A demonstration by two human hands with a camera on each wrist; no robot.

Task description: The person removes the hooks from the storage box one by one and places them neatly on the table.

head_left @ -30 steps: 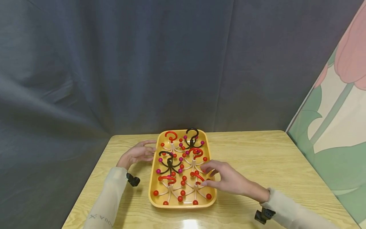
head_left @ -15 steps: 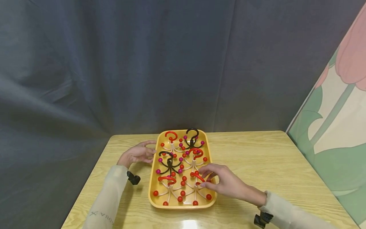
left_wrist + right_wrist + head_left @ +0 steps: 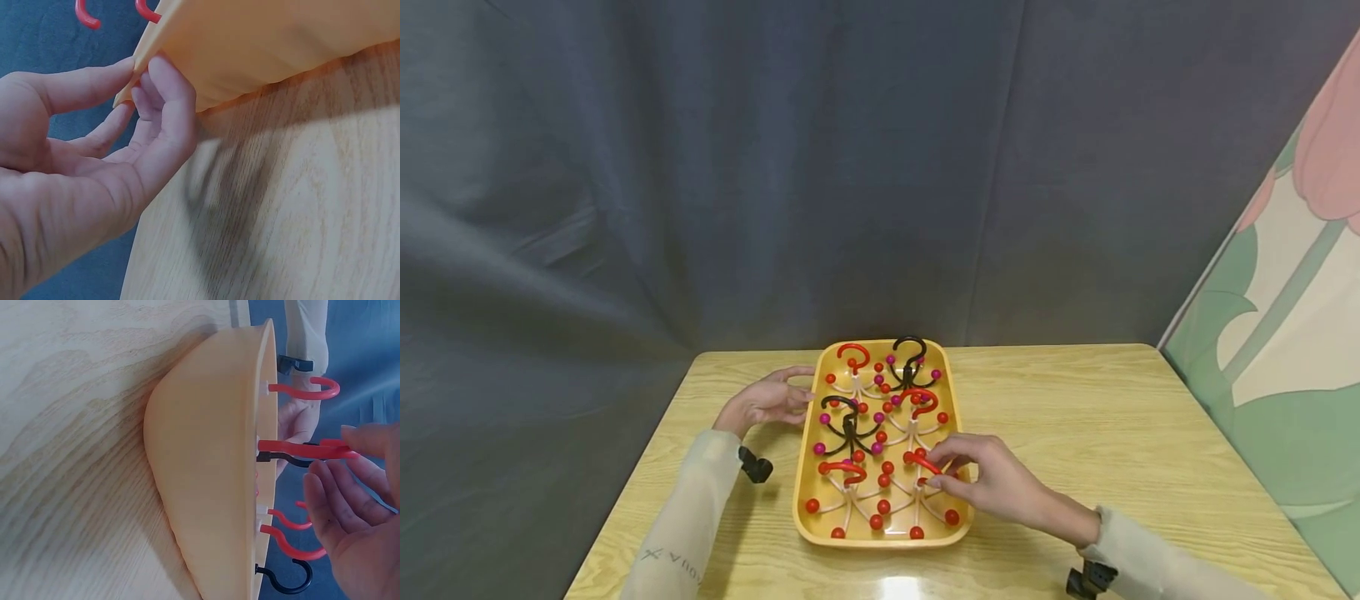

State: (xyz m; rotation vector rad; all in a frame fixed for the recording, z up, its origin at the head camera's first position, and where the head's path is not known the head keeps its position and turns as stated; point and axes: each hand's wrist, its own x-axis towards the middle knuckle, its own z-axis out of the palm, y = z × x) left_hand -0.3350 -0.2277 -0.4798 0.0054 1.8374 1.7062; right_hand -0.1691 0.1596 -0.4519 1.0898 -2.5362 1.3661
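Yellow tray (image 3: 883, 543) pinched at left, red hook (image 3: 924, 462) pinched at right

Tray stands lengthwise on a pale wood-grain table (image 3: 1052, 400), its long sides running near to far. Six pieces inside, three rows of two, each with spread legs tipped by balls.

Far row: red-hooked piece (image 3: 856, 383) at left, black piece (image 3: 907, 379) at right. Middle row: second black piece (image 3: 850, 427) at left, pale-legged one (image 3: 913, 427) with red hook at right. Near row: red-hooked on both sides, near-left piece (image 3: 850, 490) and near-right piece (image 3: 917, 493). Pale legs carry red balls (image 3: 917, 533); black legs carry magenta balls (image 3: 819, 448). Hooks rise above the rim in the right wrist view.

Left hand (image 3: 767, 402): clamped on the tray's left rim, thumb and fingers together at the edge.

Right hand (image 3: 1000, 483): over the near-right corner, thumb and fingers pinching the hook of the near-right piece. That piece sits inside the tray, legs spread.

Pale sleeves (image 3: 681, 508) on both arms; lettering on the left one. Dark curtain (image 3: 850, 167) behind, floral panel (image 3: 1292, 333) at far right.
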